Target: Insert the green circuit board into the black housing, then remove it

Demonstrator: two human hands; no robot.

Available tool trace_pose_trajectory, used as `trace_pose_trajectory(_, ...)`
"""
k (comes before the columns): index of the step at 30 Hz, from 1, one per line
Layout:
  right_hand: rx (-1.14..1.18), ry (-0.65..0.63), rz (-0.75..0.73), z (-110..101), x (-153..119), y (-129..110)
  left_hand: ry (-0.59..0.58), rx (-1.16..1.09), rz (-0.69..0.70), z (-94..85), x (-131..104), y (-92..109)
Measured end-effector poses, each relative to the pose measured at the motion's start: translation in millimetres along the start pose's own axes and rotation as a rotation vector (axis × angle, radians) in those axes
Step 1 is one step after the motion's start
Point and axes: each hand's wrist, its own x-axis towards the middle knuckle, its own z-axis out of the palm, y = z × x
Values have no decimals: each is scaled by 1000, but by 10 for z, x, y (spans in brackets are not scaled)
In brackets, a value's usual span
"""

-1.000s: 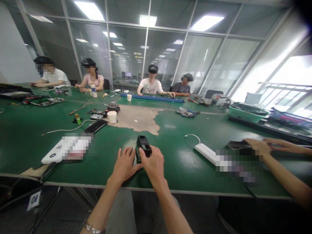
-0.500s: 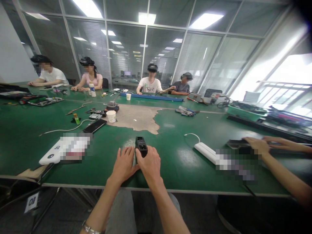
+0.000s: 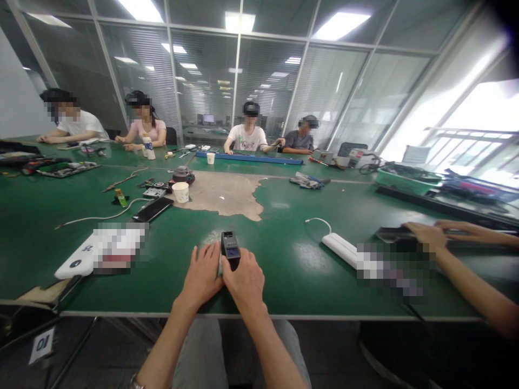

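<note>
My right hand (image 3: 246, 275) is wrapped round a small black box-shaped device (image 3: 230, 247) that stands near the table's front. The device's top carries what look like small buttons and a dark bluish panel; its kind I cannot make out. Just left of it, my left hand (image 3: 203, 274) lies flat on the green table (image 3: 292, 294), fingers stretched forward. Its thumb points toward my right hand, and its index finger is close beside the device; whether they touch is not clear.
A white power strip (image 3: 340, 249) with a cord lies to the right, near a co-worker's hands (image 3: 425, 237) on a dark part. To the left are a white box-like object (image 3: 77, 259), a black phone (image 3: 153, 209) and a paper cup (image 3: 180, 192). Several people sit across the table.
The device's top has turned or tilted, so its bluish panel now shows beside my right thumb. Both hands stay around the same spot, and the view has shifted slightly.
</note>
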Motion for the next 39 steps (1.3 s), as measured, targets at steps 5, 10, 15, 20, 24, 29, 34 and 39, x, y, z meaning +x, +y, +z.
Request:
trace_pose_trajectory(5, 41, 38, -38, 78, -54, 91, 11, 8, 4, 23, 13, -6)
trace_pose_trajectory(10, 115, 41, -67, 83, -76, 144, -15, 32, 3, 35, 36, -13)
trace_pose_trajectory(15, 150, 21, -79, 74, -80, 165, -7, 47, 10, 44, 58, -16)
trace_pose_trajectory(20, 114, 47, -22, 105, -59, 150, 10, 57, 8, 84, 62, -20)
trace_pose_trajectory(24, 84, 40, 0, 91, -54, 132, 11, 67, 7, 99, 52, -14)
trace_pose_trajectory(29, 57, 47, -12, 69, -74, 125, 12, 68, 12, 61, 32, 6)
trace_pose_trajectory(34, 30, 57, -22, 81, -86, 119, 16, 63, 12, 38, 0, 8)
trace_pose_trajectory(39, 58, 73, -45, 76, -88, 115, 41, 52, 32, 30, -36, 5)
